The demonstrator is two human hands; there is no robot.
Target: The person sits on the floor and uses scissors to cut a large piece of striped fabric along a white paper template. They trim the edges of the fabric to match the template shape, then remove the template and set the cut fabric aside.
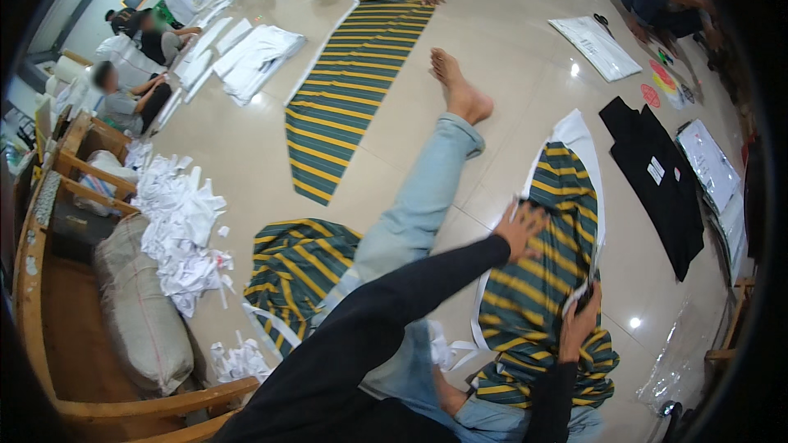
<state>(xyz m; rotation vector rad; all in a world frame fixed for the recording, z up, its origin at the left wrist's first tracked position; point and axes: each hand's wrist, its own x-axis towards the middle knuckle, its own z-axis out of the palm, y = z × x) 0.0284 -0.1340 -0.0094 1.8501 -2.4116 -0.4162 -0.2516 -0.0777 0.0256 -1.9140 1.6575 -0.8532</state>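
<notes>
On striped cloth (525,299), the left hand (521,231) splayed open, apparently smoothing; the right hand (579,326) curled, grip unclear; further flattening seemed due.

1. The striped cloth (525,299) looks wrinkly and dull.
2. The floor (263,156) looks smooth and shiny.
3. The clear plastic (677,353) is crinkly and glossy.
4. The sack (144,303) looks rough and woven.
5. The frame (156,403) is wood.

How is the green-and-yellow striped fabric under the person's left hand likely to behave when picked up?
The green-and-yellow striped fabric would probably hang floppy, since its lower end bunches into soft folds. It looks fairly light for its spread, as it appears thin. Pushed, it may slide or wrinkle on the glossy beige tile floor; the left hand rests spread on it.
</notes>
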